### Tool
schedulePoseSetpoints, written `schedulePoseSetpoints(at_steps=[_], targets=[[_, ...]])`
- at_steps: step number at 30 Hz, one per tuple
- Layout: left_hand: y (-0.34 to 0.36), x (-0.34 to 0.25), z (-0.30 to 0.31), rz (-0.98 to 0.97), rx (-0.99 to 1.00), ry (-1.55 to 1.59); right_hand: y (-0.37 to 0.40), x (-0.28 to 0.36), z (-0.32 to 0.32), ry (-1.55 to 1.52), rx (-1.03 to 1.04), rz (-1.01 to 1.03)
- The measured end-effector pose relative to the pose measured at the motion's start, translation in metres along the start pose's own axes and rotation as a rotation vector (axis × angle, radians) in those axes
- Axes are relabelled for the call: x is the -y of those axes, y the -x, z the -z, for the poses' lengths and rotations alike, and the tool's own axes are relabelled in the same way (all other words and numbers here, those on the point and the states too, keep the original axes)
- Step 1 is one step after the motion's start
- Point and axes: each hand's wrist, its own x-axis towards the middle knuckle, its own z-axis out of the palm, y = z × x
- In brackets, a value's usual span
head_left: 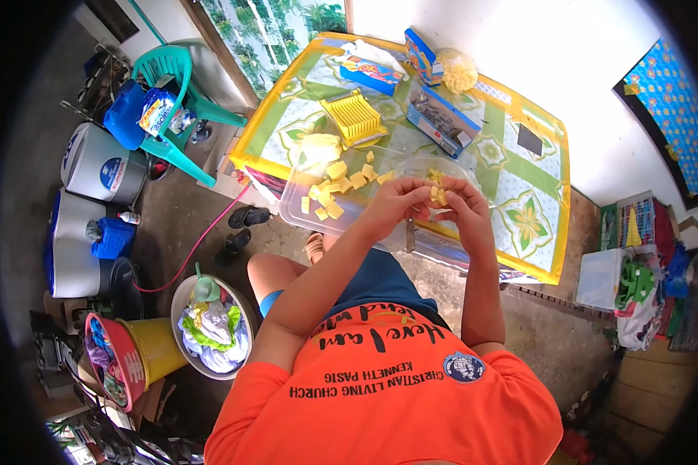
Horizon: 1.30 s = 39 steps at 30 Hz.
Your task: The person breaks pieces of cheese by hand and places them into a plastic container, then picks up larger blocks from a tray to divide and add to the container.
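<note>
My left hand (400,203) and my right hand (464,208) meet above the near edge of the table, with small yellow pieces (438,195) pinched between their fingers. Under and behind them is a clear round container (471,177) with more yellow bits in it. To the left, several yellow chunks (344,183) lie on a clear plastic tray (293,203), beside a larger pale yellow block (321,147). A knife (410,235) points down at the table edge just below my hands.
A yellow slotted rack (354,116), blue boxes (371,76) and a bag of yellow pieces (456,71) stand farther back on the patterned tablecloth (526,221). At left are a green chair (180,93) and a laundry basin (244,353).
</note>
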Motion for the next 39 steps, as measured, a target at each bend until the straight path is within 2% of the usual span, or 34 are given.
schedulePoseSetpoints(at_steps=[13,25,32,39], targets=[[0.002,0.008,-0.004,-0.04,-0.099,0.003,0.001,-0.006,-0.006,-0.042,-0.016,0.051],[0.006,0.006,-0.005,0.002,-0.1,0.153,0.003,-0.008,-0.015,0.142,-0.075,0.171],[0.006,0.009,-0.003,0.007,-0.127,0.235,0.005,-0.009,-0.017,0.049,-0.056,0.118],[0.011,0.003,-0.005,-0.14,-0.145,0.105,0.006,-0.008,-0.017,0.005,-0.039,0.083]])
